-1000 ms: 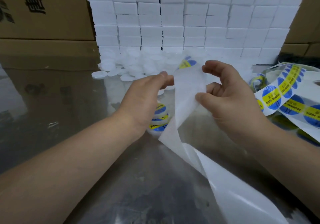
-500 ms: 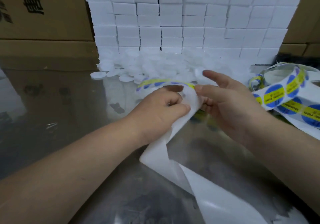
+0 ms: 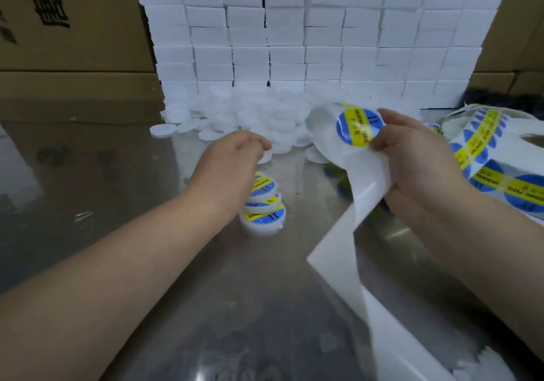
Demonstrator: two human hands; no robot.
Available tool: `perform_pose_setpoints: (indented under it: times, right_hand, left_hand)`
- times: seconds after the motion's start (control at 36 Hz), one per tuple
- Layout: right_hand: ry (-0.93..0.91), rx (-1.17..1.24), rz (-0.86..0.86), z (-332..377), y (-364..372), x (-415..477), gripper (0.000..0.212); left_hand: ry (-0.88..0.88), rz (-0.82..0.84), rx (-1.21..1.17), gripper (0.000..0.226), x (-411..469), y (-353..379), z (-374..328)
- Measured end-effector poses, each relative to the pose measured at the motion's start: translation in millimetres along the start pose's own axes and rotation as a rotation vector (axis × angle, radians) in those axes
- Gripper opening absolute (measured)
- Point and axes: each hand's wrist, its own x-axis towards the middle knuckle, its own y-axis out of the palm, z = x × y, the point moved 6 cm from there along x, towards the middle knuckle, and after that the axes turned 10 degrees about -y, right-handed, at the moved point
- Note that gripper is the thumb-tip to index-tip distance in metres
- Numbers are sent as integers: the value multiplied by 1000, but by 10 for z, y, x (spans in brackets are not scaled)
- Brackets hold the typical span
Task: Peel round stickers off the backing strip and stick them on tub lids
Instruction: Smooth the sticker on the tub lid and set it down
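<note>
My right hand (image 3: 412,162) pinches the white backing strip (image 3: 360,195) near its top, where one round blue-and-yellow sticker (image 3: 357,127) sits. The bare strip hangs down across the table to the lower right. My left hand (image 3: 232,162) reaches to the near edge of a heap of plain white tub lids (image 3: 265,115), fingers curled downward. A white lid edge (image 3: 266,156) shows under its fingertips, and the grip is hidden. Just below that hand stands a short stack of stickered lids (image 3: 263,204).
A loose coil of sticker roll (image 3: 494,156) lies at the right edge. A wall of white boxes (image 3: 309,36) rises behind the lid heap, with cardboard cartons (image 3: 67,27) at the left. The shiny metal table (image 3: 250,292) reflects the room.
My left hand let go of the strip and moved forward to the lid heap. My right hand lifted the strip, turning a sticker into view. The stickered stack is uncovered.
</note>
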Motion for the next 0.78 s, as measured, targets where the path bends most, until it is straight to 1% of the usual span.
perform_pose_setpoints:
  times: [0.06,0.11,0.14,0.19,0.25,0.31,0.33,0.36,0.39,0.44,0.56,0.61,0.64,0.69,0.75,0.78]
  right_hand:
    - [-25,-52,-54,3,-74,58,41]
    - [11,-108,4,-53,-41,56,41]
    - [45,-132,53,-99,-1,24,42]
    - [107,-207,121,-173,68,-64,38]
    - [148,-262,171,-215,95,-88,30]
    - [191,-310,214,-252,86,-70,18]
    - [207,-320,229,-268,79,-52,16]
    - [216,-320,234,-278,69,-38,20]
    - [222,-322,233,-278,67,-40,22]
    - [236,-302,236,-290,81,-62,18]
    - [241,-305,232,-331,81,-65,23]
    - [240,-291,238,-353,89,-56,20]
    - [239,-286,241,-361,95,-49,21]
    - [235,-275,240,-370,107,-49,25]
    - [219,-266,246,-369,113,-51,21]
    - [208,-264,256,-362,120,-56,19]
  left_hand:
    - [-107,-127,33,30,123,-110,110]
    - [-159,-172,101,27,235,-165,177]
    - [-180,-169,144,25,284,-169,206]
    - [-212,-125,259,22,384,-137,247]
    - [-207,-44,402,25,490,-55,244]
    - [-150,61,623,29,604,68,206]
    - [-122,110,727,23,665,130,193]
    - [-117,137,792,24,719,174,191]
    - [-128,159,842,20,776,216,205]
    - [-150,186,915,15,845,276,243]
    - [-133,203,1005,19,920,365,304]
    - [-108,179,979,19,943,382,291]
    - [-104,160,916,17,951,379,274]
    - [-139,92,645,10,943,333,218]
    - [-197,7,323,6,891,250,114]
    - [-223,-31,190,7,838,203,53]
